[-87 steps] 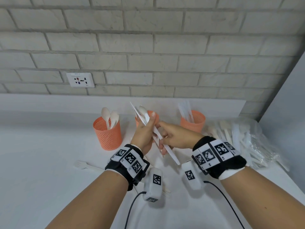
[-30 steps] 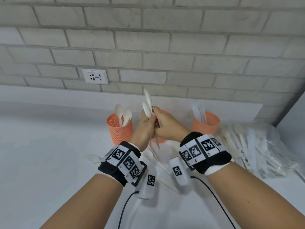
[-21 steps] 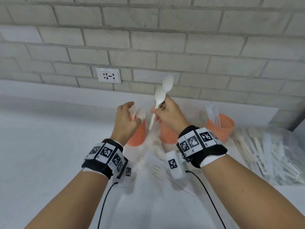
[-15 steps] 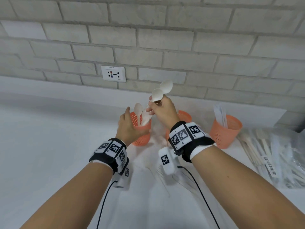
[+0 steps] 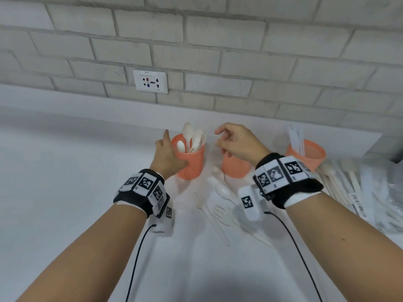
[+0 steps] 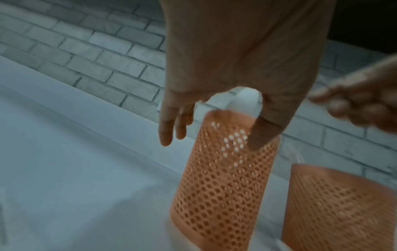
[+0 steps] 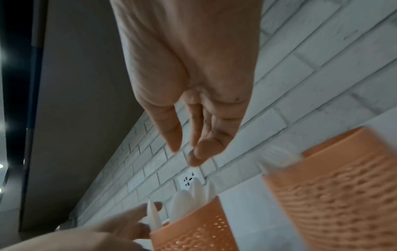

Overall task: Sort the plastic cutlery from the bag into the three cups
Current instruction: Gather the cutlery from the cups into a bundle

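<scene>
We record three orange perforated cups in a row along the back edge of the white tabletop [image 5: 65, 192], below a brick wall with a socket plate [image 5: 150, 81].

Left cup [image 5: 190, 162]: upright, holding several white spoons [image 5: 192, 138], bowls up. Our left hand [image 5: 166, 158] sits against its left side; the thumb presses the cup wall near the rim and the fingers hang straight and loosely spread beside it, as the left wrist view shows.

Middle cup [image 5: 235, 166]: upright, just right of the left cup, its rim hidden behind our right hand [image 5: 237, 142]. That hand hovers above it, empty, fingers relaxed and slightly curled. What the cup holds we cannot tell.

Right cup [image 5: 309, 153]: near the back right corner, holding flat white pieces [image 5: 296, 138], seemingly knives.

Loose cutlery [image 5: 218, 205]: white forks and spoons lying on the tabletop in front of the left and middle cups, between our wrists.

Bag [image 5: 370, 192]: clear plastic, at the right edge, with more white cutlery inside.
</scene>
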Demonstrator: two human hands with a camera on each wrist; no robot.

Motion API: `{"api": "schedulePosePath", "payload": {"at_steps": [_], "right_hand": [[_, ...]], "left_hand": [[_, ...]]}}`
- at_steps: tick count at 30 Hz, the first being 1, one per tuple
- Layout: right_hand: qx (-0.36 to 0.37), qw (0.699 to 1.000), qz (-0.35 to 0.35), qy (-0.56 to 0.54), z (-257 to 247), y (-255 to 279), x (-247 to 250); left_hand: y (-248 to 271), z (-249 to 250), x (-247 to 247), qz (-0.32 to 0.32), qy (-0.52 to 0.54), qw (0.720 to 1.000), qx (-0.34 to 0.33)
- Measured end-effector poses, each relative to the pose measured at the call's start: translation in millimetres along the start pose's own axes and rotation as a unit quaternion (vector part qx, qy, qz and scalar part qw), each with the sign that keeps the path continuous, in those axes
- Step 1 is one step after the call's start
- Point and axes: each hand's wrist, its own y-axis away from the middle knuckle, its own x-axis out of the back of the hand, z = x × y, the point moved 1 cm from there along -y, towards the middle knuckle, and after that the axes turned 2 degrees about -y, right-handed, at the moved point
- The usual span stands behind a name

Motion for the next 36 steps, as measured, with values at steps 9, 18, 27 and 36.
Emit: {"api": "schedulePosePath", "payload": {"at_steps": [9, 18, 27, 36], "right_hand": [[-0.169, 0.882, -0.259, 0.356, 47.9, 79.2, -5.7], [-0.201, 0.891, -0.245, 0.325, 45.8, 96.3, -35.4], [-0.188, 0.873, -0.231, 0.385, 47.9, 106.5, -49.3], [-0.199, 0.874, -0.241, 0.372, 54.9, 125.8, -38.2]], "left_hand": [[46.6, -26.4, -1.9, -0.189, -0.361, 0.908, 0.091], [82.3, -5.6, -29.5, -0.204, -0.324, 0.919, 0.094], [102.2, 22.4, -75.8, -0.195, -0.369, 0.909, 0.027], [109.0, 24.5, -72.9, -0.198, -0.340, 0.918, 0.057]]}}
